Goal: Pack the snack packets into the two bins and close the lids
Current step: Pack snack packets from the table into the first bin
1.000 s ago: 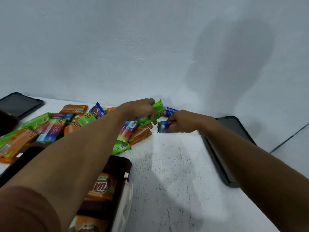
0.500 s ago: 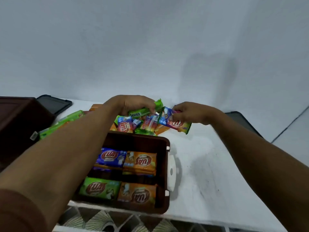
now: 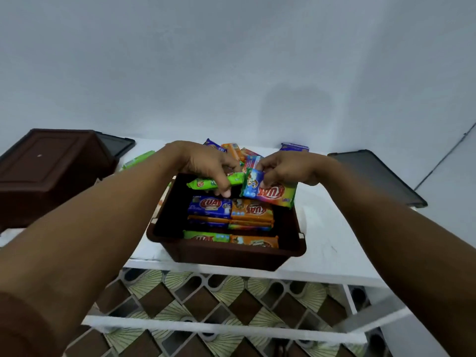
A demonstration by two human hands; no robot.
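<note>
Just now drew both hands back from the loose packets [image 3: 231, 150] at the rear to hover over the open bin [image 3: 226, 256], at the front edge of the worktop [image 3: 332, 248]. Gripped a green packet [image 3: 202, 183] in the curled left hand [image 3: 203, 161]; pinched a rainbow-coloured packet [image 3: 270, 193] by its top edge in the right hand [image 3: 286, 168], almost touching the green one above the bin's far wall. Judged a drop onto the packed rows [image 3: 253, 211] inside to be next, with some room apparently left on top. Noted, from the left, a second brown bin [image 3: 51, 163] seemingly upside down, a dark lid [image 3: 116, 145] behind it, and a second dark lid [image 3: 373, 176] at far right. Saw nothing blocking the drop; counted as undone the remaining loose packets, the righting of that second bin, and both lids.
</note>
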